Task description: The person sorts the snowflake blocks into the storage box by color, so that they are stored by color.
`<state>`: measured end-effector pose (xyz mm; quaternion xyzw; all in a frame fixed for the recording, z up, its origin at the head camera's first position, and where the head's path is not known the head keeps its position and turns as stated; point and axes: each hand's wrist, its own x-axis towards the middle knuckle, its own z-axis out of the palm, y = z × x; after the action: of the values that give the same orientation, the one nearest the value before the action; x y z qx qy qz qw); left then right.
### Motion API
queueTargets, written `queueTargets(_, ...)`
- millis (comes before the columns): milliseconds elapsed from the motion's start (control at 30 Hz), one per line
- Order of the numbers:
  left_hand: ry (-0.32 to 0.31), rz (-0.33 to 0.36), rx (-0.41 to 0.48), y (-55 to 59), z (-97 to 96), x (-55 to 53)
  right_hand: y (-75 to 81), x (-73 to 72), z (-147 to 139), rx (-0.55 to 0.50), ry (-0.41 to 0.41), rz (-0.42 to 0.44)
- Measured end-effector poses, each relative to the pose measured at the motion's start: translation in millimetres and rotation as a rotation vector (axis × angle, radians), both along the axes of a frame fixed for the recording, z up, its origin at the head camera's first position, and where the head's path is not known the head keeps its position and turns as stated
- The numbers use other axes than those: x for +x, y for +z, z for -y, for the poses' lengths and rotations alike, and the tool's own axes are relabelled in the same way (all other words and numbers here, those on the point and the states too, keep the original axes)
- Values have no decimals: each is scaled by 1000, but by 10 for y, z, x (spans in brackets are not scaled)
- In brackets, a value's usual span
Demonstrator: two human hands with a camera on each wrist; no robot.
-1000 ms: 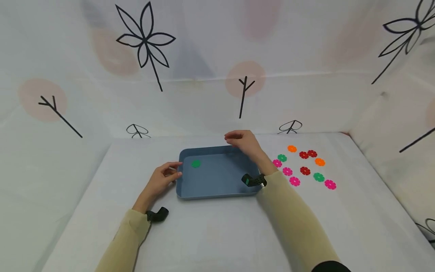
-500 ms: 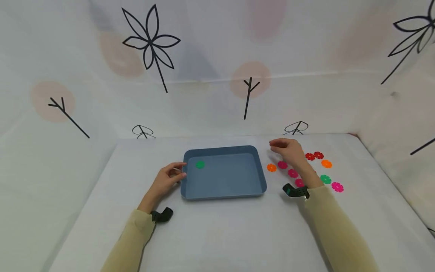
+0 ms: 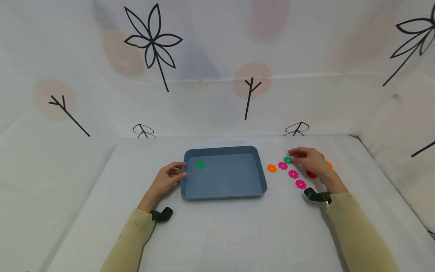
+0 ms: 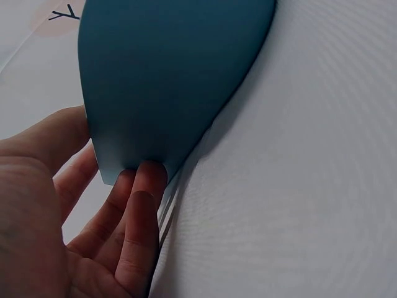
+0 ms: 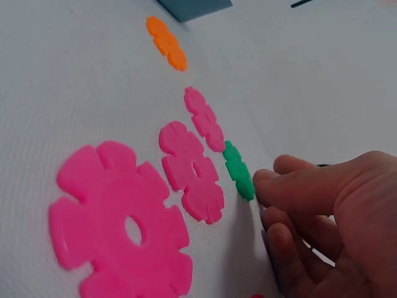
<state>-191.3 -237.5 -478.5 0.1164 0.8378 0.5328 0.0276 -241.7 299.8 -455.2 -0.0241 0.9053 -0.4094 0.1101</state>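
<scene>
White bench (image 3: pixel 217 234); blue-grey tray (image 3: pixel 227 175) toward its far edge; bright discs (image 5: pixel 87 217), mostly toward its far right corner.

The tray is rectangular, with rounded corners and low raised walls, its long sides roughly along the bench's far edge. The person's left grip (image 3: pixel 165 179) holds its left wall, digits on both sides of the rim. The right grip (image 3: pixel 313 162) is among the discs, fingers loosely bent, nothing seen between them; whether it touches the green disc (image 5: pixel 237 169) beside its thumb cannot be told. The discs are flat and petal-notched, the nearest showing a round central hole: three pink discs (image 3: pixel 298 183) in a slanting row, an orange disc (image 3: pixel 270 168) near the tray's right edge, a red disc (image 3: pixel 311 175) by the right wrist, others partly hidden, and another green disc (image 3: pixel 201 164) inside the tray near its far left corner.
</scene>
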Motion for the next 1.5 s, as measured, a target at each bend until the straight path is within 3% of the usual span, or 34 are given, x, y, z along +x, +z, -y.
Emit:
queueTargets(333,14,-11,-17,7,31,-13,48,-74,-42,-102,58,112)
queueTargets(667,-6,-17,24,-20,25,5,53,14,8,-43,26,107)
queueTargets(833,-21,-7,-5,232,-56,123,73,20,53,-17,15,113)
queueTargets(900,-23,-3,-11,264,-69,129,86,15,62,-3,14,119)
queueTargets(1100,-3,2,-8,15,-1,1,98,15,71,36,17,127)
queueTargets(1500,5,-11,0,-20,7,-1,84,4,68,91,44,90)
